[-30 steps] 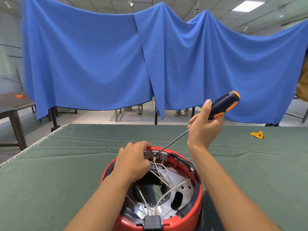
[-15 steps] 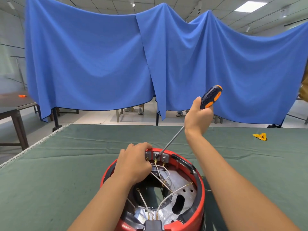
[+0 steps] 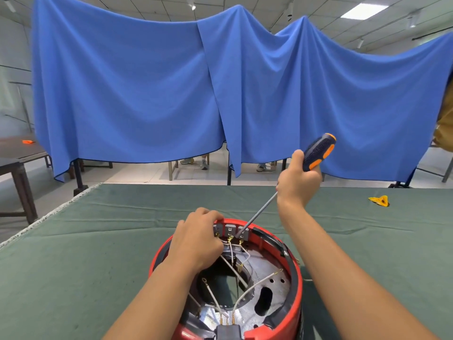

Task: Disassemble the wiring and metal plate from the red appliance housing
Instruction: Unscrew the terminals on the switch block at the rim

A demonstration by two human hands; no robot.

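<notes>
Since half a second ago the screwdriver [image 3: 316, 153] tip has shifted to the rightmost terminal, just beyond the left hand [image 3: 196, 244]. The right hand [image 3: 297, 177] grips its handle; the left hand clasps the far rim of the red housing [image 3: 294, 290] on the worktop [image 3: 85, 241]. Housing seems rigid and light, so hold its rim. The wires [image 3: 235, 268] look thin and springy; take them at the terminals.

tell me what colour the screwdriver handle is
The screwdriver handle is dark navy with orange inserts, seen clearly in the head view, gripped by the right hand.
</notes>
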